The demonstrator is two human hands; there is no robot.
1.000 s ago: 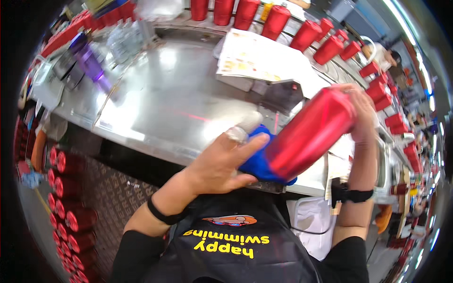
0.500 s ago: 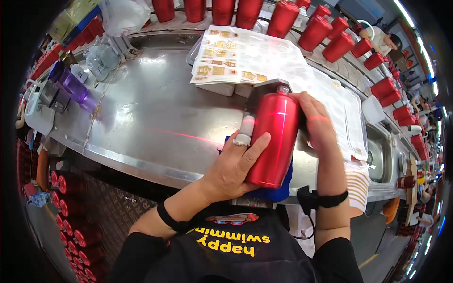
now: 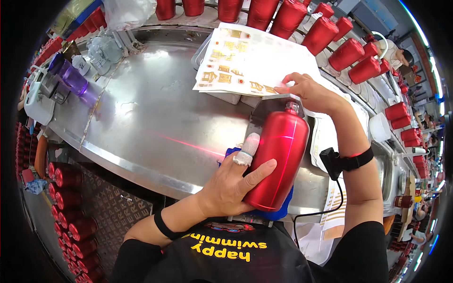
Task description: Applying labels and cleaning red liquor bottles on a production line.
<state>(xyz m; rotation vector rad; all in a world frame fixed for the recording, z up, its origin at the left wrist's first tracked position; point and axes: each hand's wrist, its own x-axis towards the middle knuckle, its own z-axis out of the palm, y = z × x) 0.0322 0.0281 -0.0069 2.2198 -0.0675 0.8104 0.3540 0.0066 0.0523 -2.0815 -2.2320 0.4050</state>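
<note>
My left hand (image 3: 226, 175) is wrapped round the lower side of a glossy red glass bottle (image 3: 281, 155); one of its fingers wears a pale cover. The bottle lies tilted with its clear, uncapped neck pointing away from me, over a blue cloth (image 3: 278, 214) and against a dark metal holder (image 3: 257, 118). Red laser lines cross its surface. Beyond the neck, my right hand (image 3: 311, 94) has thumb and forefinger closed at the near edge of a white sheet of gold decals (image 3: 255, 59). Whether a single decal is between the fingertips cannot be made out.
Red bottles (image 3: 290, 19) stand in a curved row along the conveyor at the back. A purple bottle (image 3: 73, 81) and clear jugs (image 3: 101, 59) are on the left of the steel table (image 3: 155, 113). More red bottles (image 3: 71, 203) stand low at left; a white tub (image 3: 379, 127) sits right.
My right hand has left the bottle's right side and moved up to the decal sheet's edge. My left hand still grips the bottle. The whole view has shifted slightly.
</note>
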